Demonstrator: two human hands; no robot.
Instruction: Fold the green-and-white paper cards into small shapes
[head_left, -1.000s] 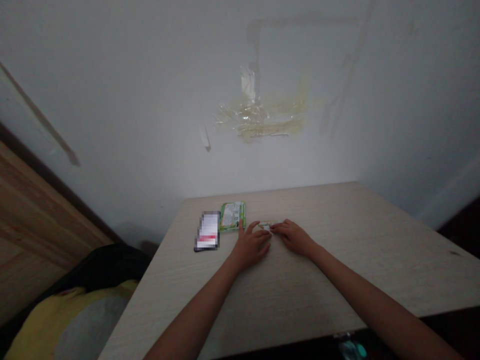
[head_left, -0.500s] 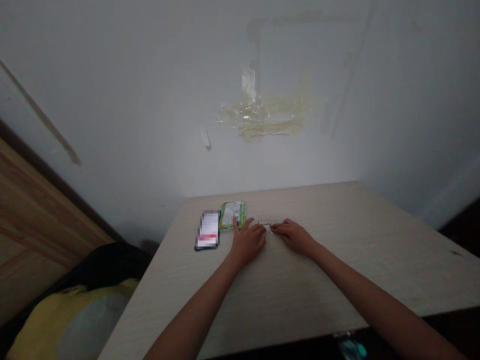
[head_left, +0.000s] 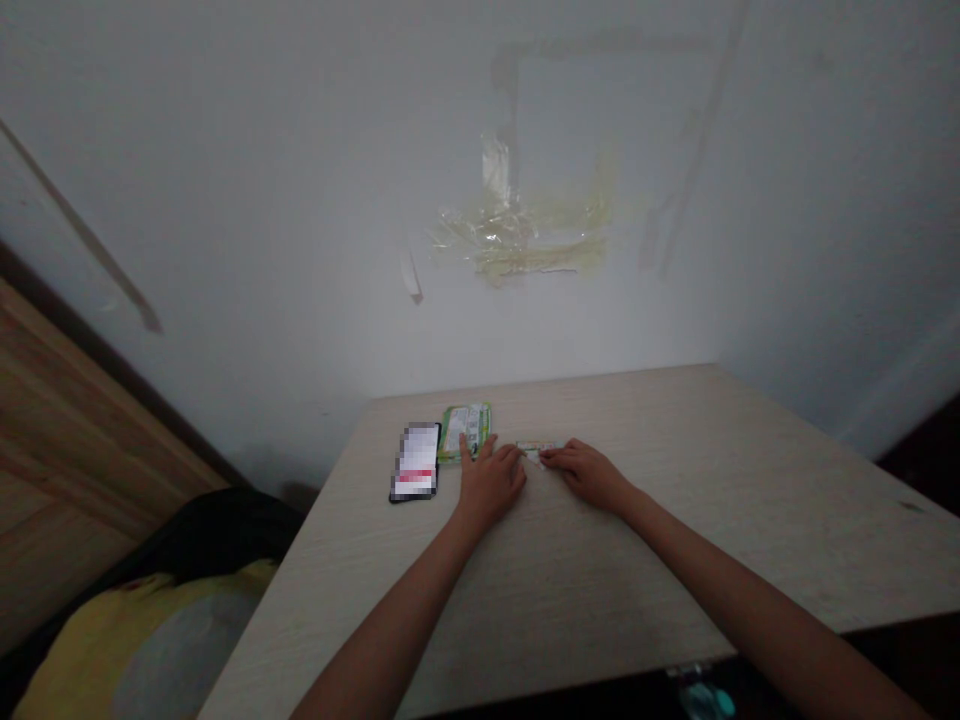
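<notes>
On the tabletop, a small, flat printed strip (head_left: 535,445) with a whitish bit at its near edge lies between my two hands. My right hand (head_left: 592,474) has its fingers together and closed on the strip's right end. With its fingers spread, my left hand (head_left: 489,487) rests on the table. Its index fingertip is at the strip's left end, and other fingers reach the near edge of a green and white packet (head_left: 455,428). Fine print and the exact kind of strip are too small to make out. My left thumb is partly hidden.
A phone (head_left: 416,462) with a blurred screen lies left of the packet. The pale wooden table (head_left: 570,600) meets a wall (head_left: 300,200) marked with peeling tape. A yellow and grey cloth-like object (head_left: 150,640) is at lower left. Below the front edge is a teal item (head_left: 709,700).
My left hand has shifted slightly left, its fingers spreading a little farther over the packet. My right hand stays nearly still at the strip.
</notes>
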